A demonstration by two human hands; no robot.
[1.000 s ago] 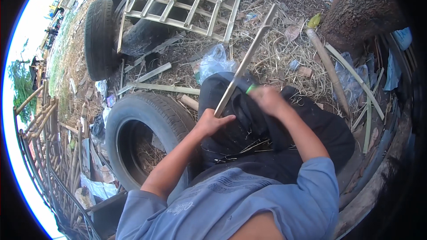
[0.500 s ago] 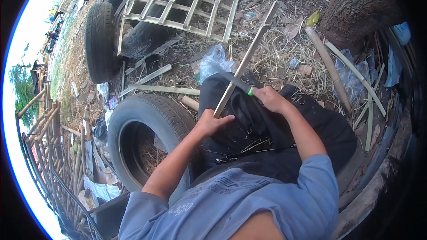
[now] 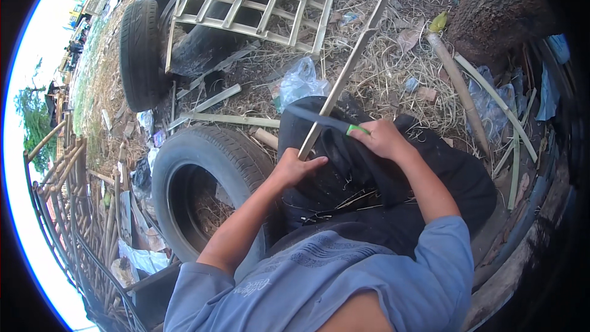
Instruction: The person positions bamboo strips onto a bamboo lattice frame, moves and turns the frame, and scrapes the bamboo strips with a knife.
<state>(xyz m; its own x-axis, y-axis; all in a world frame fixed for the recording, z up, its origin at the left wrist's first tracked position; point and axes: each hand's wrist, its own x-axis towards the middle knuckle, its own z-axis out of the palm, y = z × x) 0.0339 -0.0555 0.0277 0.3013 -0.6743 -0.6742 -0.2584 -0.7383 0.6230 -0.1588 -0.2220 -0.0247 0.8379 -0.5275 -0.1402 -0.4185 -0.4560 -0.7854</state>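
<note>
My left hand (image 3: 294, 169) is closed round the lower end of a long, pale bamboo strip (image 3: 351, 64), its thumb pointing right. The strip slants up and away to the right over my dark-trousered leg (image 3: 332, 166). In my right hand (image 3: 384, 139) is a knife (image 3: 310, 115) with a green part on its handle. Its grey blade lies across the strip, a short way above my left hand, with the tip out to the left. Bits of shaving (image 3: 350, 201) rest on the dark cloth of my lap.
A tyre (image 3: 161, 175) lies at my left, with another tyre (image 3: 138, 55) standing farther off. Beyond is a bamboo lattice (image 3: 270, 6). A clear plastic bag (image 3: 301, 83) sits ahead of my knee. At right are a bamboo pole (image 3: 458, 92) and a tree trunk (image 3: 501, 15).
The knife blade has come a little down the strip toward my left hand and turned flatter. My right hand has shifted slightly right. My left hand keeps its hold.
</note>
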